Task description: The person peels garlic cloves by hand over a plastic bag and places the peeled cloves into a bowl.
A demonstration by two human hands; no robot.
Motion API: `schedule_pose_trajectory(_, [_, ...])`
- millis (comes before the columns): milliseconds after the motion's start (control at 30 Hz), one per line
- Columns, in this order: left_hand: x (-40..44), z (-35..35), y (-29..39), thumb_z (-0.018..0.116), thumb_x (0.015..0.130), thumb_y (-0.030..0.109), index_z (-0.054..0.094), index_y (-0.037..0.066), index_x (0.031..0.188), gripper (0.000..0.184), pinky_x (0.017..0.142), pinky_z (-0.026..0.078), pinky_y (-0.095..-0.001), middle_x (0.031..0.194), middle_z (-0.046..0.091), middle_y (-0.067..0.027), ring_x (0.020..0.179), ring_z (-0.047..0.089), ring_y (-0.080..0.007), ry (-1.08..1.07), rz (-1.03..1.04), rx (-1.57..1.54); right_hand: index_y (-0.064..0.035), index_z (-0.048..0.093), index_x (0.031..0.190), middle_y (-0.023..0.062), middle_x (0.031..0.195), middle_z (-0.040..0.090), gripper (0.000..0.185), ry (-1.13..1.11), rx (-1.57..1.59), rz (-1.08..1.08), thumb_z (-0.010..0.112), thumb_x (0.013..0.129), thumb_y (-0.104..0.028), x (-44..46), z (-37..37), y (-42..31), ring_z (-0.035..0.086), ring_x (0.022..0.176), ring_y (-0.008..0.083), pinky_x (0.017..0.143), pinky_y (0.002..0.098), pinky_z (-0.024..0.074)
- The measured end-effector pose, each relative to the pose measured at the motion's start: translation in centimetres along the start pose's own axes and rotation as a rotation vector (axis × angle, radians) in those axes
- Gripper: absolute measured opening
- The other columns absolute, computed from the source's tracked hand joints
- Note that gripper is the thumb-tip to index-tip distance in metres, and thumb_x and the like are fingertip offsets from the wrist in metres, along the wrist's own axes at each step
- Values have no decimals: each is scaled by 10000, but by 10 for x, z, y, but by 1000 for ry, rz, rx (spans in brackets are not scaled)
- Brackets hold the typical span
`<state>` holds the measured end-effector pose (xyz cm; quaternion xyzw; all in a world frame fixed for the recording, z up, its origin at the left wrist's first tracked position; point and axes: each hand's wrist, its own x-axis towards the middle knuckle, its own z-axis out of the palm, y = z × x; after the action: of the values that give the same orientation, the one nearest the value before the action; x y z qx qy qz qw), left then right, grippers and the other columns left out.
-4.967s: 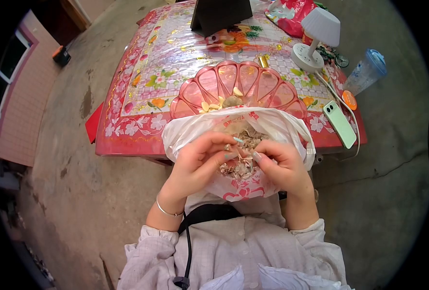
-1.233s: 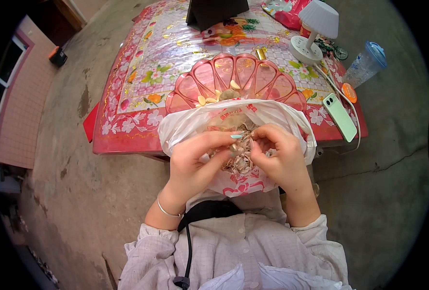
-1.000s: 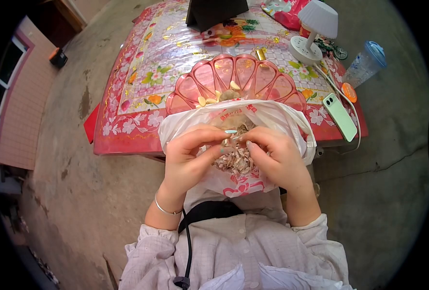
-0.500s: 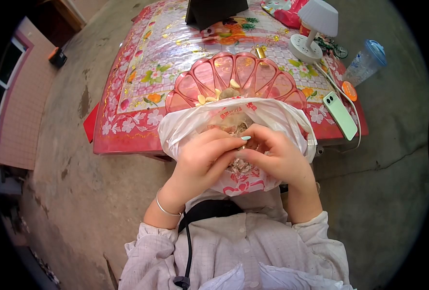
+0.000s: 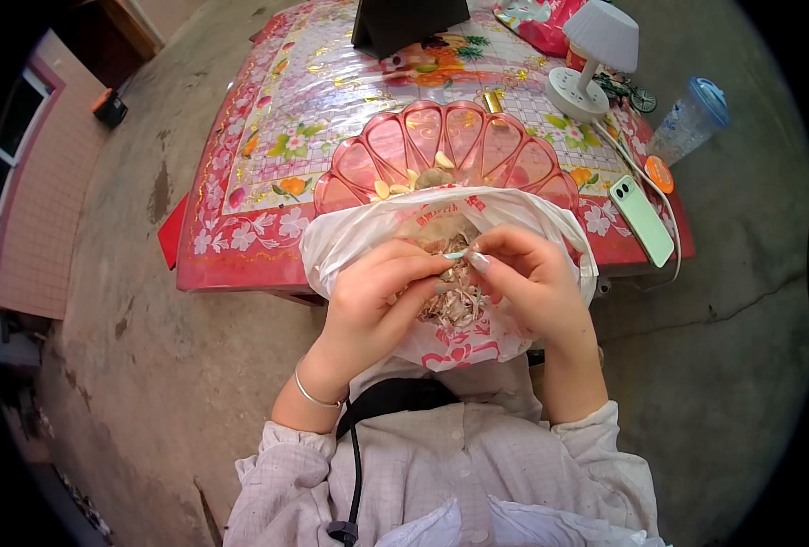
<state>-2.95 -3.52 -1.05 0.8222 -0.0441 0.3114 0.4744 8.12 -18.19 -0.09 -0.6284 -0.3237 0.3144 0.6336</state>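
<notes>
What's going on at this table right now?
A person's left hand and right hand work with fingertips close together over an open white plastic bag holding dry, papery peelings. Anything between the fingers is too small to make out. Behind the bag, pale cloves lie in a red scalloped dish.

the near bag (image 5: 336,237) is white with red print, the dish (image 5: 386,141) translucent pink, the right phone (image 5: 642,221) pale green, the tablecloth (image 5: 318,105) flowered.
</notes>
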Motion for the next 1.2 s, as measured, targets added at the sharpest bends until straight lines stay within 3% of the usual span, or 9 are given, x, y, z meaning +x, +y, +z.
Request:
schedule_pose_trajectory(100, [1, 0, 1, 613, 700, -53, 607, -19, 905, 208, 596, 459, -282, 773, 575, -114, 681, 573, -214, -14, 4, 7, 2, 555, 834, -23, 652, 493, 200, -110, 63, -52, 536, 865, -194, 2, -6, 3, 435, 603, 43, 522, 208, 363])
schedule_pose_trajectory(167, [1, 2, 2, 613, 701, -49, 607, -20, 905, 206, 595, 460, -283, 773, 576, -114, 682, 575, -217, -20, -1, 10, 0, 546, 811, 1, 618, 473, 215, -251, -95, -79, 520, 871, -205, 4, -7, 4, 425, 584, 61, 512, 232, 349])
schedule_pose_trajectory(400, [2, 3, 3, 614, 713, -31, 606, -24, 904, 192, 610, 469, -294, 792, 588, -116, 701, 589, -230, -47, 4, 72, 6, 530, 798, 77, 605, 470, 203, -176, -247, -88, 503, 871, -182, 5, -1, -5, 440, 552, 151, 516, 288, 356])
schedule_pose_trajectory(567, [3, 3, 2, 610, 718, -31, 605, -26, 907, 190, 612, 470, -292, 795, 588, -118, 706, 591, -230, -45, 13, 62, 3, 513, 780, 140, 625, 478, 172, -126, -394, -302, 491, 864, -146, 4, 1, -6, 486, 573, 286, 529, 339, 373])
schedule_pose_trajectory(867, [1, -3, 4, 664, 703, 9, 613, -25, 901, 208, 585, 474, -263, 781, 596, -107, 643, 583, -171, -68, -46, -25, -3, 464, 736, 146, 638, 488, 157, -174, -517, -417, 503, 846, -108, 3, 3, -6, 499, 578, 323, 512, 370, 374])
schedule_pose_trajectory(967, [-2, -3, 1, 660, 708, -10, 615, -33, 896, 195, 615, 480, -237, 788, 609, -91, 686, 595, -137, -58, -152, -163, -3, 474, 740, 133, 628, 477, 154, -184, -477, -407, 499, 850, -108, 1, 2, -5, 488, 546, 287, 504, 346, 374])
schedule_pose_trajectory(1033, [-4, -3, 2, 654, 709, -36, 612, -47, 905, 201, 659, 485, -217, 822, 621, -76, 749, 598, -110, 63, -349, -543, -2, 481, 744, 116, 622, 474, 153, -184, -398, -343, 498, 853, -108, 0, 1, -5, 479, 535, 245, 503, 330, 372])
schedule_pose_trajectory(1167, [-9, -3, -7, 623, 731, -82, 589, -63, 906, 180, 706, 500, -233, 878, 621, -103, 804, 605, -134, 187, -288, -737, 12, 530, 800, 16, 699, 517, 112, -150, -254, -163, 468, 861, -58, -2, -3, -5, 466, 618, 76, 538, 230, 379])
schedule_pose_trajectory(1200, [-9, -3, -7, 623, 731, -82, 589, -63, 906, 180, 706, 500, -233, 878, 621, -103, 804, 605, -134, 186, -288, -738, 12, 530, 800, 16, 699, 517, 112, -149, -254, -163, 468, 861, -58, -1, -2, -4, 466, 618, 76, 538, 230, 379])
